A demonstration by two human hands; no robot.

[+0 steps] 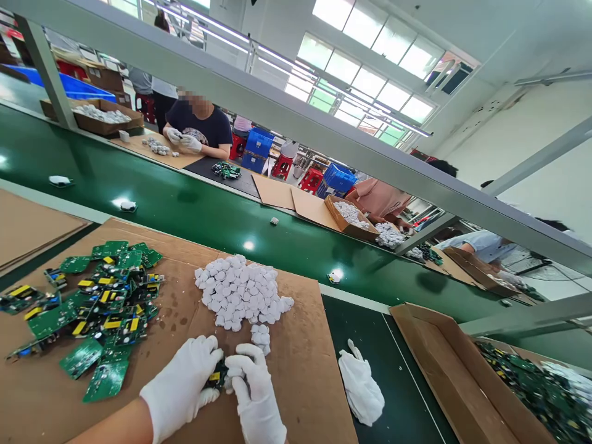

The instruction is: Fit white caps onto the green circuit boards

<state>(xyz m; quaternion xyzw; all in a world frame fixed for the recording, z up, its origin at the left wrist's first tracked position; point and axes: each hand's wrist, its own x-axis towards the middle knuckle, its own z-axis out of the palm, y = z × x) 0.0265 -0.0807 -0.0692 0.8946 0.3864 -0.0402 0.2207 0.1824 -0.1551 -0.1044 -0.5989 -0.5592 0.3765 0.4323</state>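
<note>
Circuit board over the cardboard sheet: left hand grips it; right hand curls at its edge, hold unclear. White-topped board on the green belt appears finished; loose circuit boards and heaped white pieces remain unpaired.

Lit by large, multi-paned windows high in a whitish wall and by long white tube lights. Crossed by a slanting pale grey metal beam above a glossy green conveyor belt. Bordered, along the belt's near edge, by a dark green worktable. Furnished, beyond the belt's far edge, with red plastic stools, stacked blue plastic crates and a dark wire-caged fan.
</note>
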